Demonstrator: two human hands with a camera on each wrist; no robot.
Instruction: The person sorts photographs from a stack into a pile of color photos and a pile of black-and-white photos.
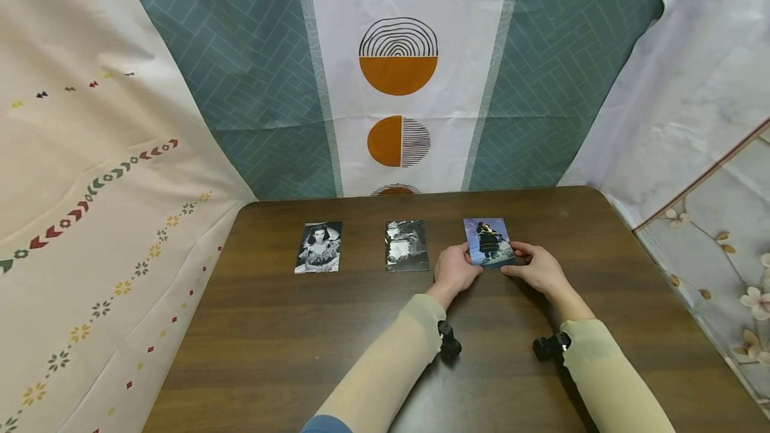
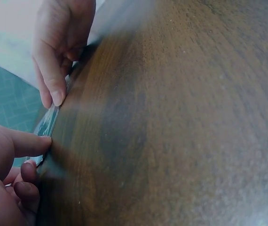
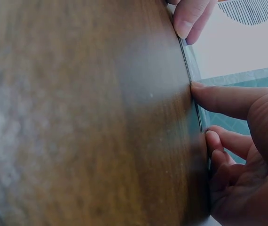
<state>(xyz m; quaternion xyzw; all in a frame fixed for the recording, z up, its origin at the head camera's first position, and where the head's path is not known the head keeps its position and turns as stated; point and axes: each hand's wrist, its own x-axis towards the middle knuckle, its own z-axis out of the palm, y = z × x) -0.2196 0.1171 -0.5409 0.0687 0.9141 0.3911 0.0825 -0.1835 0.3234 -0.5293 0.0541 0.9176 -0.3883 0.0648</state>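
A colour photo card [image 1: 488,242], showing a dark figure against a violet-blue sky, lies at the right of the row on the table. My left hand [image 1: 455,268] holds its lower left corner between thumb and fingers. On the other side, my right hand [image 1: 537,270] grips the right edge and lower right corner. From the left wrist view, the card [image 2: 45,126] appears nearly edge-on, close to the wood, the left thumb at its near edge. In the right wrist view the right hand's thumb [image 3: 228,100] touches that same edge.
To the left lie two black-and-white photo cards, a portrait of a seated person [image 1: 319,248] and a darker scene [image 1: 406,246]. They rest on the brown wooden table [image 1: 337,346]. Behind its far edge hangs a patterned cloth [image 1: 265,85], with pale cloths on both sides.
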